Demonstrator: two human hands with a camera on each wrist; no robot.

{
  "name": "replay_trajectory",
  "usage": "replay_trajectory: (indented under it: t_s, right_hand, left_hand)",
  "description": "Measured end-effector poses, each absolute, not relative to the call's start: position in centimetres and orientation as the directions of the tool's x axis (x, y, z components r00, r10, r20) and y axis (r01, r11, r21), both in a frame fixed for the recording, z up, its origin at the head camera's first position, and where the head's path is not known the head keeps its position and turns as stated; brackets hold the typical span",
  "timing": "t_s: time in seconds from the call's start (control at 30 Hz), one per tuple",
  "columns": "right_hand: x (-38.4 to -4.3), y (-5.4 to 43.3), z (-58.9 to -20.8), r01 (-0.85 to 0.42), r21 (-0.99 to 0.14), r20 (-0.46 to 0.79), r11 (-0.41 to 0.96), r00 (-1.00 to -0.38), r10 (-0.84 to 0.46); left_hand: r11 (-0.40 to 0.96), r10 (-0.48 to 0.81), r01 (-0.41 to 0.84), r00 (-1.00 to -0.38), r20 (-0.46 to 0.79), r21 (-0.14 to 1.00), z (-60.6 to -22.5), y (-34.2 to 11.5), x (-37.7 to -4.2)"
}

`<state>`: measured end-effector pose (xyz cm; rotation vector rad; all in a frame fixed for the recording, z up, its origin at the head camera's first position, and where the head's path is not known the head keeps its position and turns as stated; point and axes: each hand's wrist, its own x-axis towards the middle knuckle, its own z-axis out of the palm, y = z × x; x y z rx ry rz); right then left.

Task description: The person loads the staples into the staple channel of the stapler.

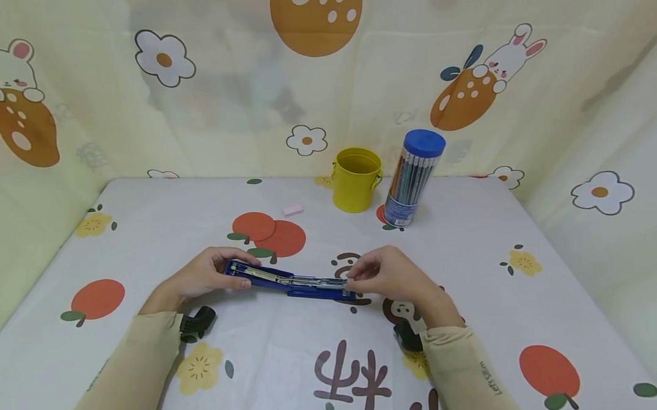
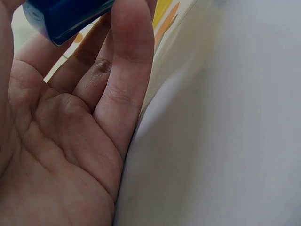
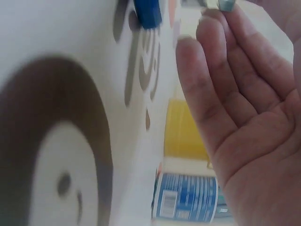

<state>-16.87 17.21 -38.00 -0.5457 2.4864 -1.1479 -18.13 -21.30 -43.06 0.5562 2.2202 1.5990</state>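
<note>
A blue stapler [image 1: 320, 295] lies opened out nearly flat above the table, its metal inner rail facing up. At its left end my left hand [image 1: 204, 276] grips it between thumb and fingers; the left wrist view shows the blue end [image 2: 70, 19] by the fingertips. My right hand [image 1: 397, 274] pinches at the metal rail's right end with thumb and forefinger. In the right wrist view, a small shiny metal piece [image 3: 226, 5] is at those fingertips, and the stapler's blue base end sits apart from them. Whether that piece is loose staples or part of the rail, I cannot tell.
Behind the hands stand a yellow bucket [image 1: 356, 182] and a clear tub of pencils [image 1: 412, 179] with a blue lid. A small pink eraser-like block [image 1: 293, 210] lies left of the bucket. Printed curtains hang behind the table and at its sides.
</note>
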Motion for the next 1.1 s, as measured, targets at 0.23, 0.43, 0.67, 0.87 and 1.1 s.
replay_trajectory:
  t_s: [0.23, 0.43, 0.67, 0.87, 1.1]
  right_hand:
    - [-16.9, 16.0, -38.7, -0.252, -0.765, -0.104, 0.592, -0.859, -0.501]
    - [-16.6, 15.5, -38.5, -0.281, -0.748, -0.094, 0.601, -0.851, -0.516]
    - [-16.5, 15.2, -38.4, -0.294, -0.73, -0.089, 0.618, -0.855, -0.511]
    - [-16.6, 15.1, -38.4, -0.292, -0.711, -0.101, 0.64, -0.858, -0.504]
    - [-16.7, 15.2, -38.5, -0.337, -0.684, -0.086, 0.647, -0.843, -0.53]
  left_hand:
    - [0.285, 0.501, 0.102, -0.863, -0.057, 0.953, -43.0, -21.3, -18.1]
    - [0.292, 0.499, 0.085, -0.863, -0.076, 0.953, -43.0, -21.3, -18.1]
    - [0.3, 0.498, 0.09, -0.864, -0.075, 0.95, -42.8, -21.3, -18.2]
    - [0.3, 0.495, 0.082, -0.865, -0.082, 0.95, -42.9, -21.4, -18.1]
    - [0.312, 0.485, 0.079, -0.87, -0.087, 0.947, -42.9, -21.3, -18.0]
